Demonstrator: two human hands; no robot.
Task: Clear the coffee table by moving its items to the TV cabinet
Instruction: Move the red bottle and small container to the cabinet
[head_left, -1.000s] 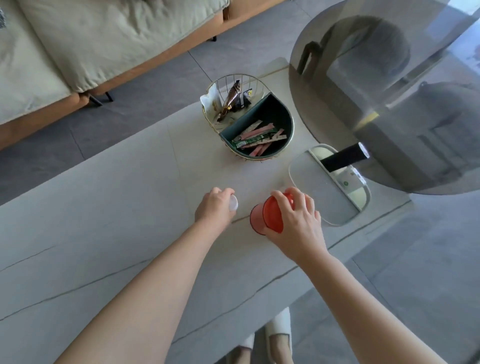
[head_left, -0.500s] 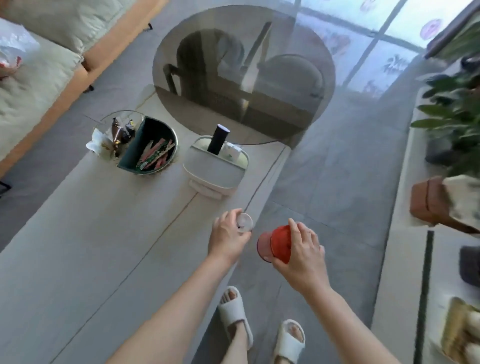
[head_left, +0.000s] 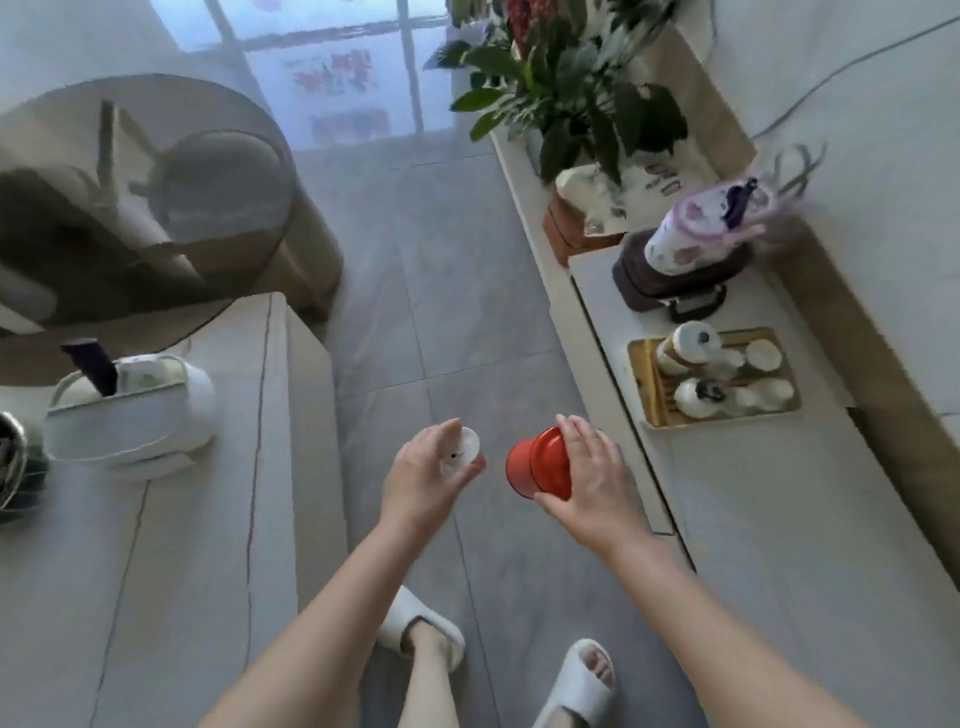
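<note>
Over the grey tiled floor (head_left: 457, 291), between the pale stone coffee table (head_left: 156, 545) and the long white TV cabinet (head_left: 779, 519), the left hand (head_left: 423, 480) has its grip pinching a small round white lid (head_left: 464, 451). The right hand (head_left: 589, 486) has its grip wrapped around a red plastic cup (head_left: 535, 465), tilted sideways.

red marks on the paper wrap (head_left: 655, 179) by the plant, too blurred to read, no other legible text

Grey tiled floor (head_left: 467, 312), bright window (head_left: 332, 67), round glass table (head_left: 130, 208), leafy, blurred plant (head_left: 561, 88), pale wall (head_left: 857, 104)
</note>
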